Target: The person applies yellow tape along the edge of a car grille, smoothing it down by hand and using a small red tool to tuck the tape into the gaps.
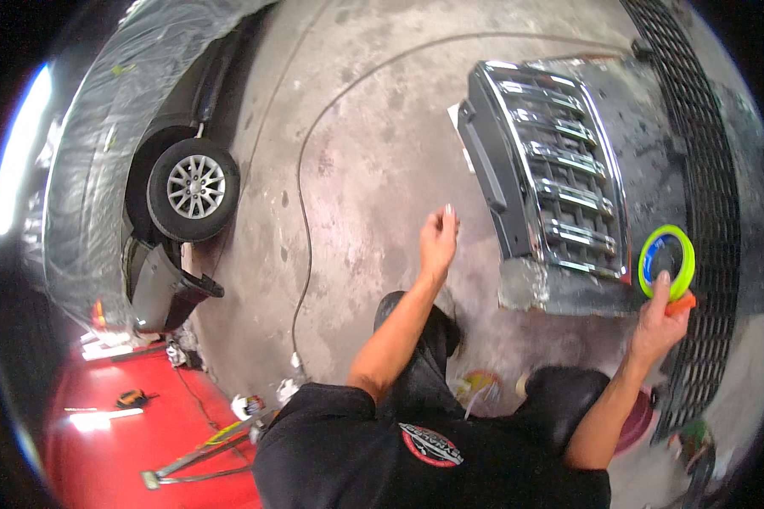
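My right hand (658, 327) grips a bright green roll of masking tape (688, 263) with a blue inner ring, thumb reaching into its hole. A small orange object (681, 304) sticks out from the same hand; its kind is unclear. My left hand (440, 242) is raised over the concrete floor, fingers curled together at the tips; whether something small is between them I cannot make out. Between the hands and farther off lies a chrome and black car grille (560, 170), resting on a dark, stained work surface (645, 110). The tape roll is beside the grille's near right corner.
Along the right runs a long black mesh grille (705, 170). At left stands a car under plastic sheeting (102, 127), its wheel (195, 188) exposed. A cable (301, 170) curves across the floor. A red surface (144, 433) with tools is at lower left.
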Demonstrator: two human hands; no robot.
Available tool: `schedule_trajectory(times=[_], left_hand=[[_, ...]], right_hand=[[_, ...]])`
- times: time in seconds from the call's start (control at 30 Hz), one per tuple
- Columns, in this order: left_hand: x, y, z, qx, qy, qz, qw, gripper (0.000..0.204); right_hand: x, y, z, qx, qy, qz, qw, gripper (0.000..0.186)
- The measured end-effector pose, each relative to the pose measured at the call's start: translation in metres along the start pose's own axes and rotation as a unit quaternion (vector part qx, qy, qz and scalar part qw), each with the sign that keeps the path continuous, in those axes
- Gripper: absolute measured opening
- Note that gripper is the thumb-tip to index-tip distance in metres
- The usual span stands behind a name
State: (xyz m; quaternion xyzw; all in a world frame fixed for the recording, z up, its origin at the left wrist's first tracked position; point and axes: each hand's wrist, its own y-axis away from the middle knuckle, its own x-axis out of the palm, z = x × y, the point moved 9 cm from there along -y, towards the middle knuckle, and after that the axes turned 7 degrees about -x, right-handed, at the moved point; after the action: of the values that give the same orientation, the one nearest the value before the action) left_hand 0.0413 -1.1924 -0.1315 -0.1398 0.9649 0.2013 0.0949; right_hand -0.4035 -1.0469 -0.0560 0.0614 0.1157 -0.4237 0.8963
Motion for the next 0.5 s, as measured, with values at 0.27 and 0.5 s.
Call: schedule_trajectory(times=[0.27, 0.5], left_hand=[[0.088, -0.083, -0.052, -0.004, 0.127, 0.164, 0.978, 0.033], [0.088, -0.035, -0.108, 0.143, 0.262, 0.132, 0.945, 0.026]], right_hand=[[0.000, 0.049, 0.015, -0.178, -0.085, 0.001, 0.980, 0.017], [-0.052, 0.083, 0.012, -0.233, -0.166, -0.101, 0.953, 0.018]])
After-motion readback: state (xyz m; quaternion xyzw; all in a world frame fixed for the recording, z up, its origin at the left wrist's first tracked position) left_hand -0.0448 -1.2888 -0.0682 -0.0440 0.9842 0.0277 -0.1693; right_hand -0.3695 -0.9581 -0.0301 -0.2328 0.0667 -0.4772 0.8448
